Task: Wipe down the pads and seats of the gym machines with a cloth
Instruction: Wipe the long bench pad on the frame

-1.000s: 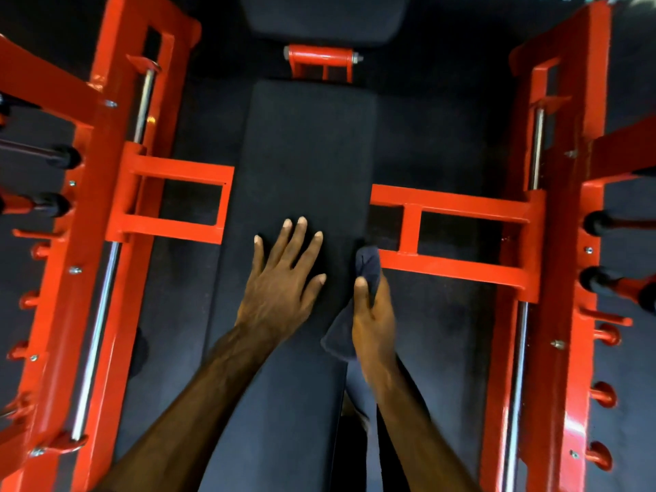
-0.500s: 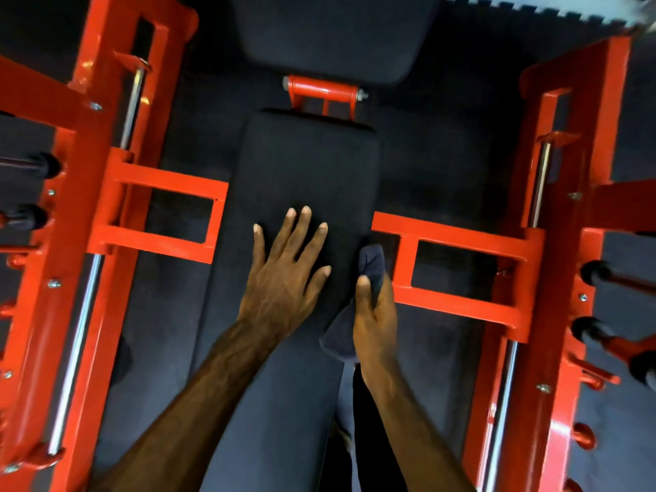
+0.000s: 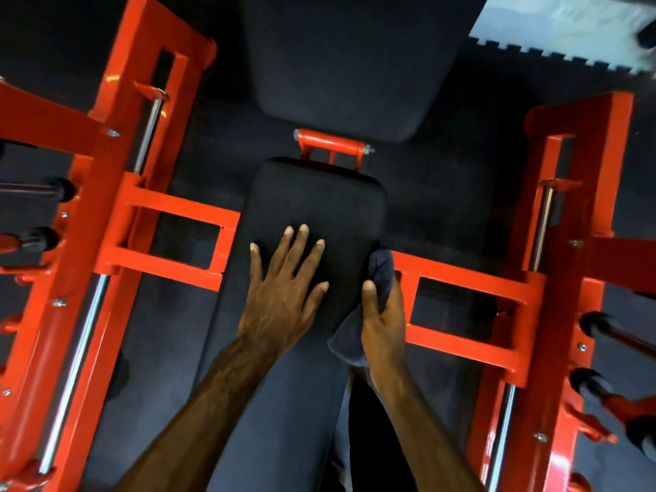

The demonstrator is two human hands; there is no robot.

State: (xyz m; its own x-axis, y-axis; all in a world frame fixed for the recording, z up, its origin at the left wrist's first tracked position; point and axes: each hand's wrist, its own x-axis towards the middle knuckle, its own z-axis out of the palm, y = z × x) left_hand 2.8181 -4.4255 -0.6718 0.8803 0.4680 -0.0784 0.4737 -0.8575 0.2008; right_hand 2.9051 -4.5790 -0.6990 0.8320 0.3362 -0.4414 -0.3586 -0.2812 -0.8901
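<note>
We look down on the long black back pad (image 3: 305, 243) of a bench set inside a red frame (image 3: 117, 193), and we place everything else by that pad. Our left hand (image 3: 284, 296) lies flat on its upper middle, fingers straight and spread, holding nothing. Our right hand (image 3: 381, 321) sits at the pad's right edge, thumb and fingers curled round a dark blue cloth (image 3: 380, 271); the cloth bunches out above the thumb and hangs in a fold below the palm, touching the pad's side.

Just beyond the pad's far end a red hinge bracket (image 3: 332, 145) joins it to a second black pad, the seat (image 3: 340, 65), which fills the top centre. To the pad's left and right, red crossbars (image 3: 461, 278) reach toward it from the uprights; the right one passes just beside the cloth. Chrome guide rods (image 3: 81, 335) run along the uprights on both sides of the pad. Further out from the pad, black-tipped pegs (image 3: 592, 324) stick from the frame. The floor beneath the pad is dark matting (image 3: 443, 165), with a pale strip at the far right corner
</note>
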